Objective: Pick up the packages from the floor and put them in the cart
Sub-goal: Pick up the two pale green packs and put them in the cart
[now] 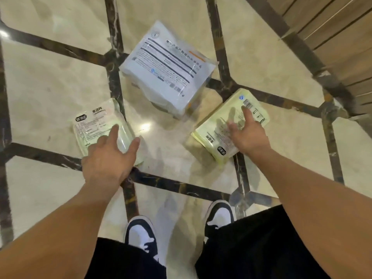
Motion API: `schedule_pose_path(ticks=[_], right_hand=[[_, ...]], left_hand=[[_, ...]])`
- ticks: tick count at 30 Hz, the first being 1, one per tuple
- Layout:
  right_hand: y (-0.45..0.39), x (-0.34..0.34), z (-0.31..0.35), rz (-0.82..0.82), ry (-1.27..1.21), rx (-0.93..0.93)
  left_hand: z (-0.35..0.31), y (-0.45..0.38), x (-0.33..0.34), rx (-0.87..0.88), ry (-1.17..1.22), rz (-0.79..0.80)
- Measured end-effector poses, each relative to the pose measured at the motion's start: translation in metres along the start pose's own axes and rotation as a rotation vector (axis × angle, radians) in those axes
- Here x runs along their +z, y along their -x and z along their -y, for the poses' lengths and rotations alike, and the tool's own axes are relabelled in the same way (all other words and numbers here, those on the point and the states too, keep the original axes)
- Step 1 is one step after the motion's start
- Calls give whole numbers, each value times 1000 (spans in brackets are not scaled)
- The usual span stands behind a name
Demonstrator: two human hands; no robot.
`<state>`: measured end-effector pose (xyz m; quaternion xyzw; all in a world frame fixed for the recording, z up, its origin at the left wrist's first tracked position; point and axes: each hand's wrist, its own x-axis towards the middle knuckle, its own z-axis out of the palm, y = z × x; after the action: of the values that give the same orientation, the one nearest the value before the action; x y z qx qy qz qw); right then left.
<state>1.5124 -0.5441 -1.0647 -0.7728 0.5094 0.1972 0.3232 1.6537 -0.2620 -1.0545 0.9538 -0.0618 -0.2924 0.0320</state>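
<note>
Three packages lie on the marble floor. A pale green pack (96,125) lies at the left, and my left hand (109,158) hovers over its near edge with fingers spread, holding nothing. Another pale green pack (219,127) lies at the right, under my right hand (247,135), which is open with fingers apart above it. A larger white pack (169,67) with printed black lines sits further away between the two. No cart is in view.
The cream floor (50,81) has dark stone inlay strips. A wooden slatted surface (342,37) fills the upper right corner. My two black-and-white shoes (141,234) and black shorts are at the bottom.
</note>
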Motion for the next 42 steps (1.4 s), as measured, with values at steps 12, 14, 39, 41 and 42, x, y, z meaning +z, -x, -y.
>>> schedule_pose_path(ticks=[12,14,39,41,42], right_hand=[[-112,27,-28,-33,-377,629],[-143,42,-66,47,-457,665],[-62,79,-11,-127,-606,27],[-62,80,-6,-143,-584,39],[-62,81,-5,-157,-574,48]], left_hand=[[35,-116,42,-562,414,86],[37,-120,41,-572,506,89],[38,-107,42,-294,909,208],[29,-107,39,-248,877,210],[23,-106,39,-233,870,208]])
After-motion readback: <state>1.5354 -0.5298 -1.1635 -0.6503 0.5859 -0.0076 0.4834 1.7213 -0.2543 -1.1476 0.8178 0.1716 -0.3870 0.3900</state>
